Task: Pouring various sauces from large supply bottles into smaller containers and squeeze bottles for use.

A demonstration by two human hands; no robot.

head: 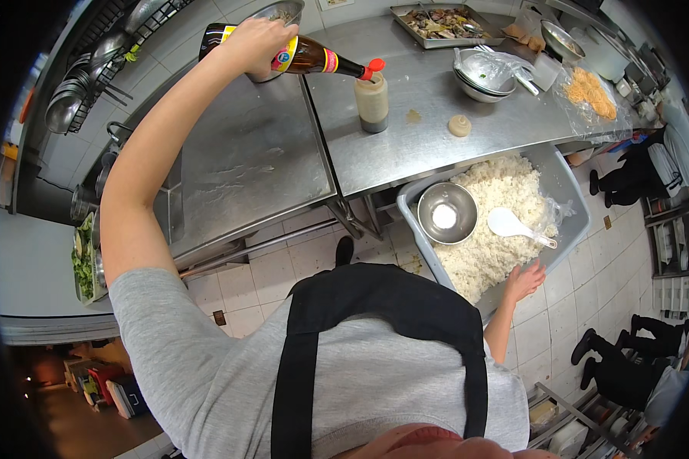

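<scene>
My left hand (pixel 262 45) grips a dark glass sauce bottle (pixel 310 56) with a yellow and red label. The bottle lies nearly level, its red flip cap raised and its mouth at the open top of a translucent plastic squeeze bottle (pixel 371 103). Dark liquid stands in the bottom of that squeeze bottle, which is upright on the steel worktop (pixel 402 143). A pale nozzle lid (pixel 460 125) rests to its right. My right hand (pixel 525 281), fingers apart and holding nothing, is at the near rim of a grey tub (pixel 579 215) of cooked rice (pixel 494 252).
The tub also holds a steel bowl (pixel 448 213) and a white rice paddle (pixel 514 225). Along the worktop stand a metal tray of food (pixel 448 41), stacked bowls (pixel 485 94) and a bag of orange shreds (pixel 590 94). Co-workers (pixel 631 367) are at the right.
</scene>
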